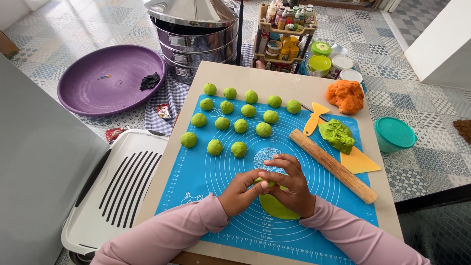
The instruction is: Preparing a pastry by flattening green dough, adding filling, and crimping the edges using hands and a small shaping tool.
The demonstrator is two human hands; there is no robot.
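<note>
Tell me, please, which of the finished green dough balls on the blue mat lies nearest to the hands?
The green dough ball at the right end of the front row, just left of the mat's printed centre circle. The other balls lie further left or further back from the left hand and right hand.

Our one view, head-worn and looking down.
We look from above and just behind the left hand (240,194) and right hand (289,184), steeply down and forward over the blue mat (206,172), close to them, the tiled floor (392,44) farther ahead.
</note>
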